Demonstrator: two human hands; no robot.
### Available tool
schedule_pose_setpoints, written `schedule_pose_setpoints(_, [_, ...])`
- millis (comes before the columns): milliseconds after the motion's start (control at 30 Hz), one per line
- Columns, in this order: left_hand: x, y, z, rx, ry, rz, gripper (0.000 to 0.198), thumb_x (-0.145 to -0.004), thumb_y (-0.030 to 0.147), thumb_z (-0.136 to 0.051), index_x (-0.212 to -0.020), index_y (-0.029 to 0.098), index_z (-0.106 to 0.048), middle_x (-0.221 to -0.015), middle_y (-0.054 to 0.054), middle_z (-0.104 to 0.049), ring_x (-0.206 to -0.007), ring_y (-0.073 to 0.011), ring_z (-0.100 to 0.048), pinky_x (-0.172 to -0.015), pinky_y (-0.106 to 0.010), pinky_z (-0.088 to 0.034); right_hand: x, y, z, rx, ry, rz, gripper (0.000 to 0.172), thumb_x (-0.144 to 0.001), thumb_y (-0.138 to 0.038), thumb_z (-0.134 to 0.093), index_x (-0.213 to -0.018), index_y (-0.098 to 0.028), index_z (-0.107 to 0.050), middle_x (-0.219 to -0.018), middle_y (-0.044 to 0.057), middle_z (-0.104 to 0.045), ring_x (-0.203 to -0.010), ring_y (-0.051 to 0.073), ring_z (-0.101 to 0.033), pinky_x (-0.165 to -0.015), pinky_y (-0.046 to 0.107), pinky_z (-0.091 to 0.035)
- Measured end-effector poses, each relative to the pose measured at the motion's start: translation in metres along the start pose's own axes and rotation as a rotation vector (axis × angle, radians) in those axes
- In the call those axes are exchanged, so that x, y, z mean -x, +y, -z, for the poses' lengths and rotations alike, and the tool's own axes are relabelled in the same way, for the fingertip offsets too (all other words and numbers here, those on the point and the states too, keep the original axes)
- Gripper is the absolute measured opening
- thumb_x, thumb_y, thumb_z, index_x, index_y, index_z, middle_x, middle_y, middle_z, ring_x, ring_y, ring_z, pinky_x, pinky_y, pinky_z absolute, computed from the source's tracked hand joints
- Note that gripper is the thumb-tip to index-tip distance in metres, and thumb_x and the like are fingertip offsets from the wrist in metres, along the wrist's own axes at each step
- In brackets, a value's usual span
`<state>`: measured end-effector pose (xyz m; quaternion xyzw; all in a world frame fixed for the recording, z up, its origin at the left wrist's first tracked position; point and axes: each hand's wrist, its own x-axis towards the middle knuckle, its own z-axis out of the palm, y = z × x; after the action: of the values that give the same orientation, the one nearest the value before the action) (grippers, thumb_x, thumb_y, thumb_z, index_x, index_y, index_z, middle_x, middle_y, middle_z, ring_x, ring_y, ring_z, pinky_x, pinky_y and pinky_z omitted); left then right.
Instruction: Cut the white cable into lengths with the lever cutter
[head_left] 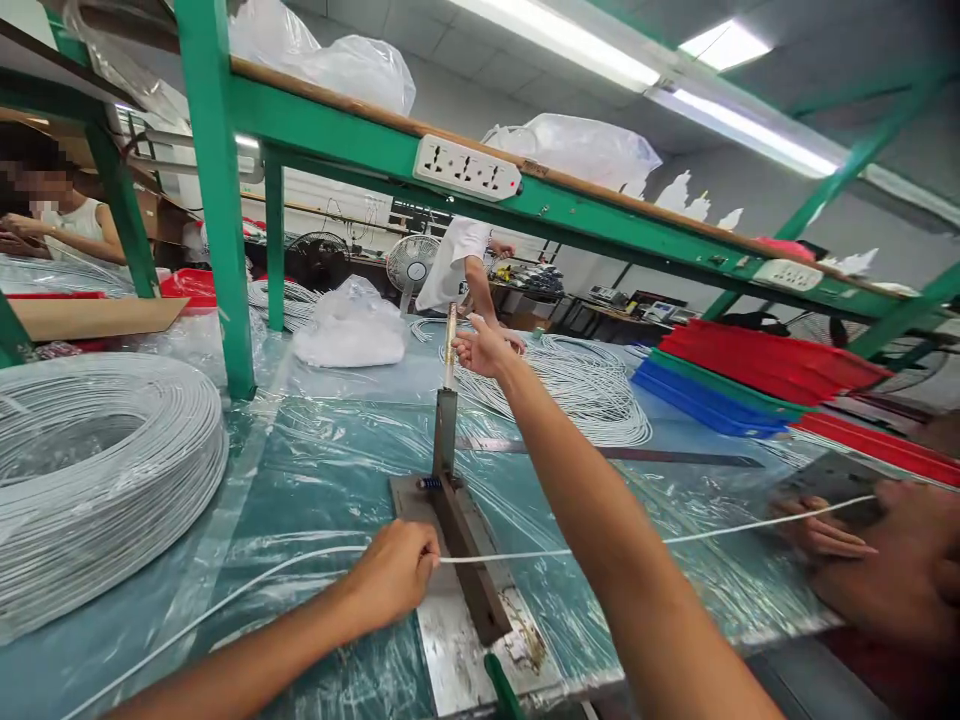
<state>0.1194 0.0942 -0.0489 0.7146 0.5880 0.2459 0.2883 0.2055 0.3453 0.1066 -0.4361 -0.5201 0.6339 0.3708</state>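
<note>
My left hand [401,565] is closed on a white cable [300,555], pinching it just left of a bench cutter [476,590] with a metal base. From there the cable crosses the cutter's bar and runs right, behind my right forearm. My right hand [480,347] is raised at the far end of the cutter, fingers curled against its upright lever [450,350]. A spring [430,484] sits near the lever's foot. At the right edge, a co-worker's hands [847,530] hold the cable's other stretch.
A big coil of cable [112,480] lies at left. Behind the cutter are a loose cable bundle [570,390], a steel ruler [675,457] and a plastic bag [351,325]. Stacked trays [765,370] stand at right. A green shelf frame [217,200] rises over the plastic-covered table.
</note>
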Motion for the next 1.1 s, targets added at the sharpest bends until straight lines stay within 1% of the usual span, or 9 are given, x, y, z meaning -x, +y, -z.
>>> schedule_pose_setpoints(100, [-0.003,0.0,-0.001,0.053,0.028,0.024,0.018,-0.08,0.019,-0.05,-0.082,0.016,-0.068,-0.075,-0.004,-0.068,-0.072,-0.0166,-0.059,-0.058,-0.023,-0.033,-0.019,0.001,-0.007,-0.038,-0.019,-0.025,0.047,-0.099,-0.05,-0.02,-0.081,-0.014,-0.046,-0.06,-0.002,-0.047,-0.039,0.006,-0.038,-0.035,0.015,-0.032])
schedule_pose_setpoints(233, [-0.005,0.004,-0.001,0.131,0.047,-0.003,0.021,-0.082,0.033,-0.055,-0.087,0.022,-0.071,-0.079,-0.003,-0.07,-0.075,-0.0184,-0.059,-0.063,-0.025,-0.033,-0.029,-0.001,-0.011,-0.047,0.002,-0.057,0.049,-0.098,-0.053,-0.022,-0.082,-0.015,-0.047,-0.059,-0.004,-0.045,-0.036,0.005,-0.035,-0.033,0.015,-0.031])
schedule_pose_setpoints(400, [-0.013,0.005,-0.007,0.153,0.005,-0.023,0.019,-0.079,0.015,-0.05,-0.068,0.015,-0.066,-0.069,-0.005,-0.064,-0.068,-0.0179,-0.055,-0.061,-0.027,-0.027,-0.006,-0.013,-0.003,-0.05,-0.008,-0.052,0.054,-0.096,-0.053,-0.01,-0.082,-0.016,-0.047,-0.048,-0.004,-0.042,-0.032,0.005,-0.032,-0.03,0.011,-0.028])
schedule_pose_setpoints(567, [-0.024,-0.002,-0.015,0.319,-0.051,0.038,0.016,-0.077,0.013,-0.045,-0.067,0.014,-0.056,-0.061,0.001,-0.052,-0.06,-0.012,-0.047,-0.055,-0.022,-0.028,0.056,-0.027,0.02,-0.072,-0.065,0.016,0.053,-0.096,-0.054,-0.013,-0.091,-0.019,-0.052,-0.051,0.0,-0.051,-0.038,0.008,-0.047,-0.035,0.012,-0.04])
schedule_pose_setpoints(633, [-0.026,-0.004,-0.017,0.372,-0.052,0.057,0.017,-0.078,0.021,-0.047,-0.062,0.016,-0.051,-0.056,0.003,-0.046,-0.056,-0.0104,-0.042,-0.053,-0.021,-0.027,0.089,-0.03,0.03,-0.069,-0.084,0.043,0.053,-0.096,-0.054,-0.014,-0.093,-0.019,-0.053,-0.054,0.002,-0.056,-0.043,0.01,-0.055,-0.039,0.014,-0.046])
schedule_pose_setpoints(733, [-0.03,-0.005,-0.021,0.405,-0.013,0.092,0.034,-0.075,0.04,-0.053,-0.053,0.019,-0.041,-0.049,0.006,-0.033,-0.051,-0.0095,-0.033,-0.049,-0.023,-0.021,0.141,-0.027,0.04,-0.025,-0.041,0.047,0.048,-0.097,-0.05,-0.016,-0.092,-0.019,-0.052,-0.057,0.006,-0.062,-0.048,0.013,-0.061,-0.044,0.018,-0.051])
schedule_pose_setpoints(867, [-0.035,-0.005,-0.031,0.408,0.051,0.145,0.046,-0.067,0.05,-0.061,-0.046,0.02,-0.033,-0.045,0.007,-0.027,-0.049,-0.0091,-0.028,-0.049,-0.024,-0.017,0.203,-0.009,0.051,0.007,0.049,-0.034,0.04,-0.099,-0.04,-0.019,-0.085,-0.02,-0.05,-0.055,0.006,-0.064,-0.045,0.014,-0.062,-0.043,0.019,-0.051])
schedule_pose_setpoints(967, [-0.039,-0.006,-0.04,0.405,0.082,0.194,0.045,-0.064,0.046,-0.063,-0.043,0.02,-0.033,-0.043,0.007,-0.028,-0.048,-0.0089,-0.029,-0.049,-0.024,-0.017,0.238,0.012,0.062,-0.011,-0.03,-0.093,0.028,-0.096,-0.035,-0.036,-0.077,-0.02,-0.049,-0.059,0.006,-0.066,-0.048,0.014,-0.063,-0.045,0.018,-0.051])
schedule_pose_setpoints(1100, [-0.042,-0.007,-0.047,0.404,0.124,0.237,0.041,-0.062,0.039,-0.065,-0.042,0.019,-0.036,-0.041,0.007,-0.029,-0.045,-0.0083,-0.031,-0.048,-0.023,-0.018,0.272,0.04,0.076,-0.023,-0.091,-0.137,0.019,-0.079,-0.033,-0.066,-0.076,-0.019,-0.054,-0.064,0.005,-0.067,-0.052,0.013,-0.063,-0.049,0.017,-0.052])
